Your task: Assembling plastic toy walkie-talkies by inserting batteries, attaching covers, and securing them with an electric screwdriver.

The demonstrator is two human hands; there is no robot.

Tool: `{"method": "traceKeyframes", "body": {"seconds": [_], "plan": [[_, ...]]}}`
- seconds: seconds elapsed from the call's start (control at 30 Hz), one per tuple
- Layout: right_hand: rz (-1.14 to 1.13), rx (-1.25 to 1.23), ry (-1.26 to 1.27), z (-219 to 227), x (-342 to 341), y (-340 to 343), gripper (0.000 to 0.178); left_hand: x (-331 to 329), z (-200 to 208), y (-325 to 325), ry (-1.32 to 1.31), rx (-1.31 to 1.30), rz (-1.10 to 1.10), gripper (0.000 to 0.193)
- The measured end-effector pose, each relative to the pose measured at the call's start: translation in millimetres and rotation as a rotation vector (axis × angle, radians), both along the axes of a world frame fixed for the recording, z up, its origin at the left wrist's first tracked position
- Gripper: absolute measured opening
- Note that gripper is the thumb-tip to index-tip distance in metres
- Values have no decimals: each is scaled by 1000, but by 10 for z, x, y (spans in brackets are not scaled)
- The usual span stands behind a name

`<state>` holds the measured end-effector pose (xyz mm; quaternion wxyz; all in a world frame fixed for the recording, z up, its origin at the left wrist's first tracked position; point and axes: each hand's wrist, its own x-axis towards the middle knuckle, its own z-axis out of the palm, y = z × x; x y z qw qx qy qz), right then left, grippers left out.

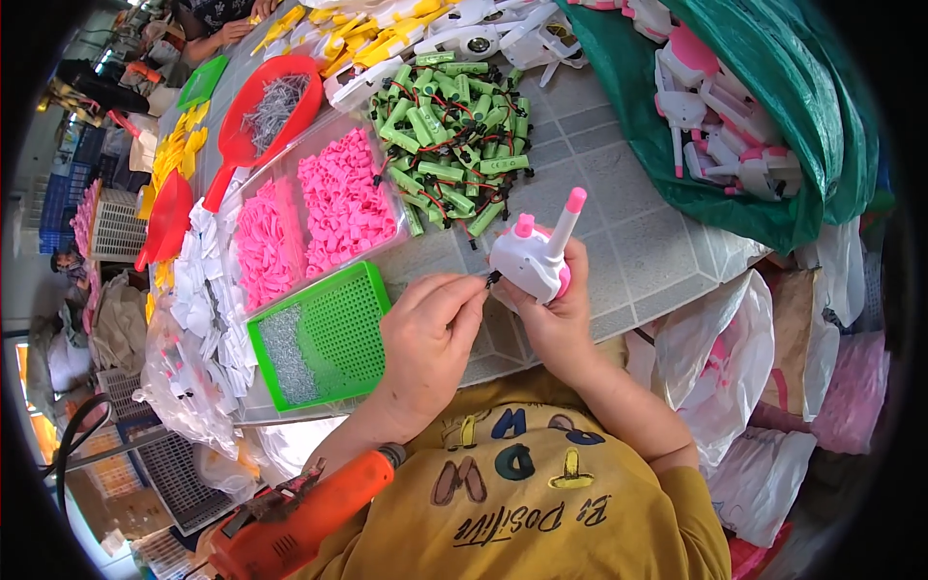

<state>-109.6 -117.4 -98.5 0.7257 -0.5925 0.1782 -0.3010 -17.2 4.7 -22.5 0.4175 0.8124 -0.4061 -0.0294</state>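
A white and pink unit [530, 261] is held by the right hand [563, 314] above the near edge of the grey table [648, 251]. Its body is gripped low down, with the fingers curled closely around it; its long white stem is tilted up and to the right, and is tipped in pink. The left hand [422, 333] is brought in just beside it, with thumb and forefinger pinched together on a small black piece [493, 277] at the unit's left side; this may be a plug, but it is too small to be told for certain.

Beyond the hands, green batteries [454, 145] with red and black leads are heaped on the table. To their left, pink caps [343, 198] and pink strips [266, 246] are kept in separate compartments of a clear bin [391, 241]. In front of it, a green tray [343, 333] is set, with screws [289, 358] gathered at its left end. Metal pins [275, 108] are held in a red scoop [230, 145] behind the bin. White strips [205, 280] are piled at the left. At the upper right, more units [730, 126] are contained in a green bag [619, 121]. An orange drill [309, 517] is seen near the left forearm.
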Motion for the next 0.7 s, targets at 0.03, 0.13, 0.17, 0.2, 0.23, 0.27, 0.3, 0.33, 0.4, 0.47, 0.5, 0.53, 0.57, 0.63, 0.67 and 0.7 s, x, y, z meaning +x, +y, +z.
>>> {"method": "traceKeyframes", "body": {"seconds": [0.03, 0.13, 0.17, 0.2, 0.23, 0.27, 0.3, 0.33, 0.4, 0.47, 0.5, 0.53, 0.57, 0.63, 0.67, 0.7], "plan": [[1, -2, 1, -26, -2, 7, 61, 2, -1, 7, -15, 3, -2, 15], [-88, -304, -68, -122, 20, 15, 58, 23, -15, 28, -17, 39, -12, 14], [-87, -303, -66, -130, 27, 4, 58, 26, -19, 20, -15, 40, -12, 14], [-88, -338, -76, -135, 34, 2, 58, 32, -22, 22, -13, 20, -6, 13], [-89, -373, -85, -142, 37, 3, 58, 36, -26, 23, -11, 0, -1, 12], [-88, -374, -84, -153, 37, 12, 58, 43, -26, 31, -10, -1, 0, 12], [-78, -325, -63, -159, 36, 25, 57, 51, -14, 42, 58, 22, -5, 14], [-68, -276, -41, -161, 32, 35, 57, 54, -7, 50, 125, 44, -11, 17], [-35, -221, -21, -111, 15, 32, 60, 9, -101, 33, 211, -41, 50, 19], [-1, -166, -2, -87, 10, 32, 63, -11, -119, 32, 295, -127, 112, 22], [0, -138, 13, -99, 6, 34, 63, -14, -116, 32, 290, -101, 126, 24], [1, -109, 28, -98, 5, 34, 63, -18, -112, 32, 285, -75, 139, 26], [2, -110, 29, -74, 1, 29, 63, -30, -110, 29, 286, -76, 140, 26], [30, 123, 54, 34, 21, 14, 60, -59, -104, 14, 52, -40, 118, 26], [30, 239, 0, -33, 55, 23, 57, -61, -130, 10, 52, -39, 118, 26], [30, 239, 1, -41, 54, 21, 57, -61, -182, 10, -45, -61, 93, 26]]}}
